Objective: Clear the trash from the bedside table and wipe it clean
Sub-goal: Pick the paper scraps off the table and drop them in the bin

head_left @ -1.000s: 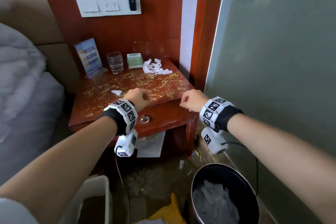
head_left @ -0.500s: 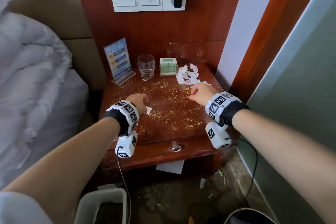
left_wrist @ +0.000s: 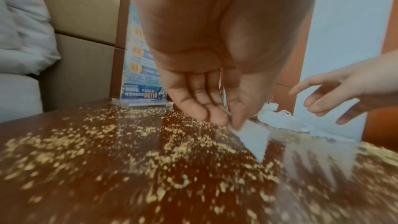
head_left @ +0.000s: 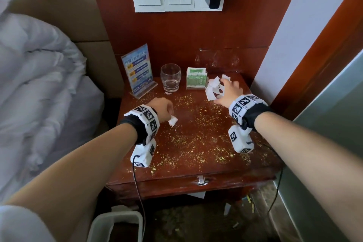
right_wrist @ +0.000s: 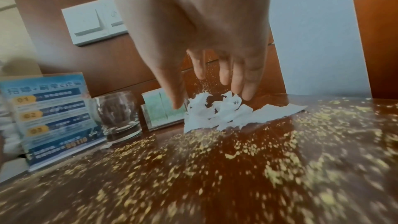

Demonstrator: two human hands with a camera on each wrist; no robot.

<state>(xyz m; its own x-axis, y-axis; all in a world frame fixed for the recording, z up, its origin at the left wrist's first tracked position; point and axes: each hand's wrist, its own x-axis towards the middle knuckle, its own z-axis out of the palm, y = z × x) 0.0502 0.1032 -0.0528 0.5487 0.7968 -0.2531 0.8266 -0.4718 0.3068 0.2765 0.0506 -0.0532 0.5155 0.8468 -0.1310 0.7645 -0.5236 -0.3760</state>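
The red-brown bedside table (head_left: pixel 196 165) is strewn with yellow crumbs (head_left: pixel 198 135). My left hand (head_left: pixel 170 116) is over its left-middle and pinches a small white paper scrap (head_left: pixel 172 121) between thumb and fingers; the left wrist view shows the left hand (left_wrist: pixel 230 123) with the scrap (left_wrist: pixel 253 140) hanging from the tips just above the wood. My right hand (head_left: pixel 225 86) is at the back right, fingers spread over a pile of torn white paper (head_left: pixel 212 88). In the right wrist view the right hand (right_wrist: pixel 206 94) hovers on the pile (right_wrist: pixel 215 113), holding nothing.
Along the back stand a blue sign holder (head_left: pixel 138 72), an empty glass (head_left: pixel 170 79) and a small green box (head_left: pixel 197 79). A tiny scrap (head_left: pixel 168 93) lies by the glass. The bed (head_left: pixel 39 84) is at left, a white bin (head_left: pixel 115 226) below, a wall at right.
Both hands moved forward over the tabletop. The left hand reached the small scrap and pinched it. The right hand uncurled from a fist and reached the paper pile at the back right.
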